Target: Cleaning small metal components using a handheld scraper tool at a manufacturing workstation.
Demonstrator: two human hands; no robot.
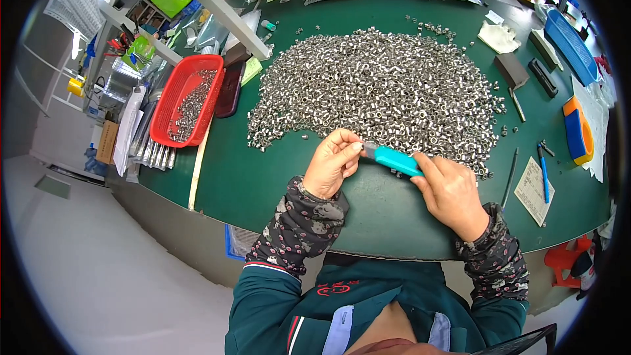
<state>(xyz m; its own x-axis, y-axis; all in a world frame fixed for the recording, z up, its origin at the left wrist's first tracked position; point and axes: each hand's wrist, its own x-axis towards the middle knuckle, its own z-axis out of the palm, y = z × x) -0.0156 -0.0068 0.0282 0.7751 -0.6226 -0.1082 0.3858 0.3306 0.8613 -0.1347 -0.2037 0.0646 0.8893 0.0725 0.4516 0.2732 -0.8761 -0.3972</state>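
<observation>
1. Teal tool held above worktop, toward near edge; right hand grips rear end, left hand pinches at dark tip. Small part in left fingers? Can't tell.
2. Likely light, stiff, smooth; hold by teal body.
3. Metal pieces heaped just beyond; probably hard, slippery, in the way.
4. Red basket at left edge; blue pen toward right edge.

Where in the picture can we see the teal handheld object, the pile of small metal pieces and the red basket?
Teal handheld object [397,160]: head view, middle of its teal body.
Pile of small metal pieces [378,85]: head view, centre of the heap.
Red basket [172,92]: head view, its left wall.
</observation>
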